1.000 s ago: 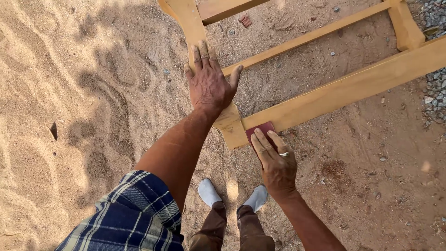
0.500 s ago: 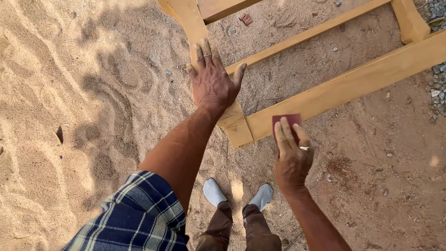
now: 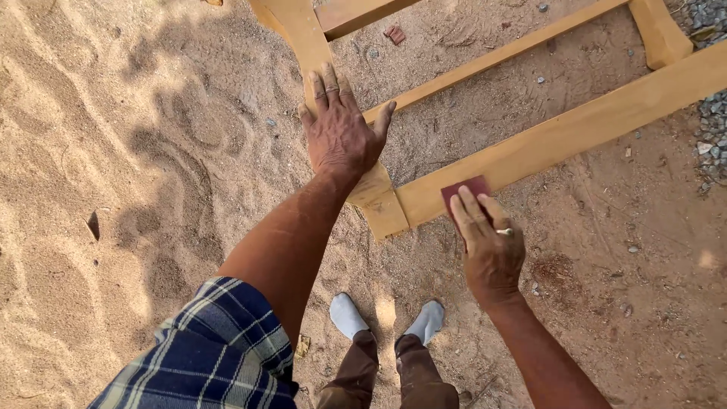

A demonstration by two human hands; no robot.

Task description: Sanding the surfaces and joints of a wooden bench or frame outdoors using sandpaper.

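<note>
Pale yellowish timber, planed smooth: a wooden frame (image 3: 575,125) lies flat on sandy ground (image 3: 98,151), seen from above by the head camera. Two long rails run up to the right, a thicker one nearer the person and a thinner one beyond it; both meet a broader upright member (image 3: 299,34) at the left.

Left hand (image 3: 341,132): laid palm-down on the broad member just above the corner joint (image 3: 382,204), fingers spread wide and flat, thumb out toward the thin rail. It grips nothing. The arm is straight and looks to bear weight, which I read as pinning the frame so that it does not slide on loose sand.

Right hand (image 3: 491,241): fingers together and extended, pressing a small reddish-brown sheet of sandpaper (image 3: 466,191) flat against the near edge of the thick rail, just right of the joint. The sheet lies under the fingertips, its upper part showing beyond them; a ring is on one finger. Flat fingers spread the pressure over the sheet (a pinch would only work one edge).

Surroundings: the person's feet in light socks (image 3: 348,314) stand on the sand below the joint, brown trousers above them, a blue plaid sleeve (image 3: 219,352) at lower left. Grey gravel (image 3: 712,129) lies at the right margin, and a small reddish scrap (image 3: 394,34) lies inside the frame near the top.
</note>
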